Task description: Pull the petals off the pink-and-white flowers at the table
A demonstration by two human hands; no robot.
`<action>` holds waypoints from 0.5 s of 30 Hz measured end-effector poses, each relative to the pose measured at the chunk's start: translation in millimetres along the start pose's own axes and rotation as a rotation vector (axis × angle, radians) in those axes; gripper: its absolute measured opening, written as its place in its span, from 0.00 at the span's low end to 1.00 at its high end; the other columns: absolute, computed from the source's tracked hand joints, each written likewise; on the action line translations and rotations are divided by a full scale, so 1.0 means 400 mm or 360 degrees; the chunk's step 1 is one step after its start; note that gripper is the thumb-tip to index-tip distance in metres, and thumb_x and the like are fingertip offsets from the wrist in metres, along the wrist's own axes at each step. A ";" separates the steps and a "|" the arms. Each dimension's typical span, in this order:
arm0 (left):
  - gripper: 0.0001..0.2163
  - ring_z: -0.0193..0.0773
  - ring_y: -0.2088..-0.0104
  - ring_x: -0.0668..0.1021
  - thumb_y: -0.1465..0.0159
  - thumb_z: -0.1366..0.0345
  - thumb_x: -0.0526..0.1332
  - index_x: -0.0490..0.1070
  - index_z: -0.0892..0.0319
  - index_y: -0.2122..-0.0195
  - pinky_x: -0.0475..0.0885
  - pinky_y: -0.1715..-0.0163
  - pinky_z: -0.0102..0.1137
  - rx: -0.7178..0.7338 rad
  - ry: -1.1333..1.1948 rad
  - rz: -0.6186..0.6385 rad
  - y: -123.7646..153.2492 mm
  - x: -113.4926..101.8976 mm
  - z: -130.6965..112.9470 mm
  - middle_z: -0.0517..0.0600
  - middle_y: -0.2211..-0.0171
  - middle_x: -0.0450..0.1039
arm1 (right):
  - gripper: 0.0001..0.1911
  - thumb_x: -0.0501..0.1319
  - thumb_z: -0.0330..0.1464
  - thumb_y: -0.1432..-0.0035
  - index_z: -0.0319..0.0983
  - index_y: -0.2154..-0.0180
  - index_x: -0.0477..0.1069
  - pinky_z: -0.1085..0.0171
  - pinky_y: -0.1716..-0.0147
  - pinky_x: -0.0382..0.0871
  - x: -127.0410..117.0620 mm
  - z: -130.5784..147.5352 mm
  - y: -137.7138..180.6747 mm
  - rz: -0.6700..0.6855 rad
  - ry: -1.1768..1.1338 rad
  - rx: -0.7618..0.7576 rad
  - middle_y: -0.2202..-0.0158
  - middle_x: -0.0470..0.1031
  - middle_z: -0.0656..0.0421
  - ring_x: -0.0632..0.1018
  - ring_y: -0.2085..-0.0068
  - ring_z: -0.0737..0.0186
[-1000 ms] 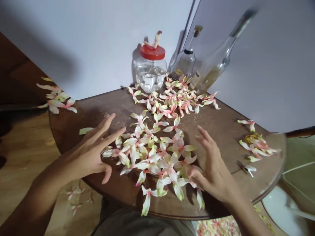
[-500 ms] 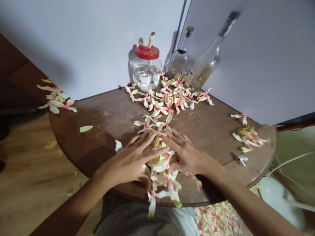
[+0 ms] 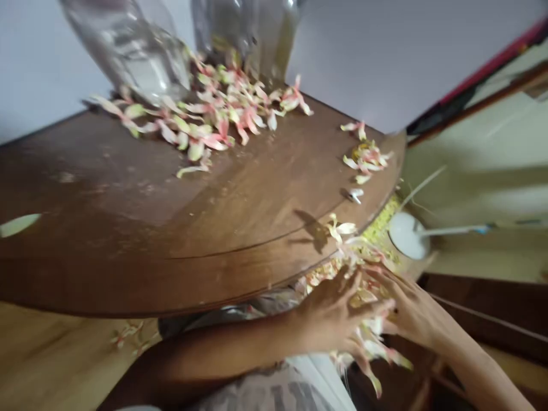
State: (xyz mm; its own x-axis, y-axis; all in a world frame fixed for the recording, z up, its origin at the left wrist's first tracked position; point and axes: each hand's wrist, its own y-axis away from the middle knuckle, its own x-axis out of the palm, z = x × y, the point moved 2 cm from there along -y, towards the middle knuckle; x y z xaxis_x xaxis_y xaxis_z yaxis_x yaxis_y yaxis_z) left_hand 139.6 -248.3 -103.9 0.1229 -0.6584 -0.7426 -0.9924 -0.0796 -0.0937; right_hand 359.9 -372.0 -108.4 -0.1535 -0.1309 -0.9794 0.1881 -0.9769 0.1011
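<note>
My left hand (image 3: 329,317) and my right hand (image 3: 413,311) are cupped from both sides around a bunch of pink, white and pale green flowers (image 3: 374,337), past the table's front right edge. Some blossoms stick out above the fingertips and others hang below the palms. My hands and the bunch are partly blurred. Below and behind them lies a mass of loose flowers and petals (image 3: 323,274), lower than the tabletop. On the brown table (image 3: 240,205), a larger heap of similar flowers (image 3: 222,111) lies at the back.
A clear jar (image 3: 141,57) and glass bottles (image 3: 274,40) stand against the wall behind the heap. A small flower cluster (image 3: 366,160) sits at the table's right side, with a white piece (image 3: 354,196) near it. A single pale petal (image 3: 19,225) lies far left.
Both hands have gathered the flowers from the table's middle and carried them right, off the front edge. The view has turned right and down.
</note>
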 end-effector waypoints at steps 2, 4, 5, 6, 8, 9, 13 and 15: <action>0.54 0.70 0.29 0.53 0.50 0.42 0.73 0.46 0.47 0.27 0.62 0.36 0.60 0.0043 0.0100 0.0317 0.016 0.023 0.021 0.62 0.26 0.36 | 0.48 0.64 0.54 0.41 0.42 0.28 0.50 0.43 0.39 0.69 0.044 -0.019 0.069 0.0151 -0.0055 0.0102 0.29 0.56 0.45 0.66 0.33 0.38; 0.46 0.63 0.30 0.57 0.43 0.46 0.70 0.49 0.44 0.28 0.62 0.34 0.56 0.0090 0.0227 0.0413 0.056 -0.009 0.038 0.58 0.26 0.39 | 0.44 0.65 0.50 0.40 0.42 0.29 0.55 0.47 0.42 0.73 0.073 -0.043 0.115 0.0255 -0.0117 0.0301 0.31 0.61 0.45 0.72 0.37 0.42; 0.42 0.58 0.29 0.59 0.40 0.47 0.68 0.50 0.45 0.28 0.63 0.34 0.51 0.0081 0.0349 0.0419 0.085 -0.041 0.045 0.57 0.26 0.43 | 0.39 0.65 0.48 0.39 0.42 0.31 0.59 0.49 0.46 0.76 0.079 -0.052 0.129 0.0261 -0.0120 0.0406 0.35 0.67 0.46 0.76 0.41 0.44; 0.40 0.56 0.30 0.60 0.39 0.46 0.67 0.53 0.45 0.29 0.65 0.34 0.48 0.0088 0.0517 0.0466 0.118 -0.076 0.047 0.56 0.28 0.49 | 0.33 0.63 0.46 0.36 0.41 0.35 0.65 0.51 0.49 0.77 0.080 -0.056 0.135 0.0228 -0.0109 0.0478 0.40 0.74 0.47 0.80 0.46 0.45; 0.32 0.50 0.31 0.65 0.37 0.46 0.65 0.62 0.42 0.33 0.64 0.33 0.43 0.0019 0.0810 0.0553 0.198 -0.143 0.051 0.49 0.31 0.60 | 0.20 0.60 0.42 0.32 0.39 0.45 0.75 0.52 0.53 0.79 0.076 -0.039 0.118 0.0098 -0.0096 0.0496 0.51 0.81 0.48 0.83 0.54 0.49; 0.29 0.46 0.33 0.68 0.36 0.45 0.63 0.64 0.42 0.35 0.63 0.32 0.39 -0.0001 0.0976 0.0593 0.242 -0.164 0.053 0.46 0.34 0.65 | 0.16 0.58 0.40 0.31 0.39 0.49 0.77 0.53 0.53 0.78 0.075 -0.015 0.093 0.0026 -0.0133 0.0441 0.54 0.82 0.49 0.83 0.55 0.51; 0.26 0.42 0.41 0.77 0.30 0.41 0.50 0.72 0.47 0.40 0.71 0.39 0.35 -0.0460 0.1181 0.0136 0.399 -0.134 0.110 0.49 0.43 0.76 | 0.20 0.57 0.40 0.29 0.37 0.42 0.71 0.52 0.45 0.73 0.113 0.158 -0.084 -0.0189 -0.0520 0.0039 0.46 0.77 0.48 0.77 0.46 0.52; 0.20 0.43 0.39 0.75 0.28 0.50 0.53 0.74 0.51 0.42 0.68 0.36 0.37 -0.0756 0.0808 -0.0005 0.450 -0.061 0.154 0.52 0.41 0.74 | 0.28 0.58 0.46 0.31 0.39 0.36 0.66 0.48 0.39 0.67 0.163 0.252 -0.178 -0.0145 -0.0661 -0.0170 0.36 0.68 0.48 0.69 0.38 0.47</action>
State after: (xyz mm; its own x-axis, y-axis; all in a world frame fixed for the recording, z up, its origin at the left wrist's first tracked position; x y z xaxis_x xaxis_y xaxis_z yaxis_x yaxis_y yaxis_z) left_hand -41.7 -200.3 -143.3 0.2245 -0.9170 -0.3298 -0.8998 -0.3250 0.2912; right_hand 238.7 -328.1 -161.8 -0.5469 -0.1232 -0.8281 0.2517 -0.9676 -0.0223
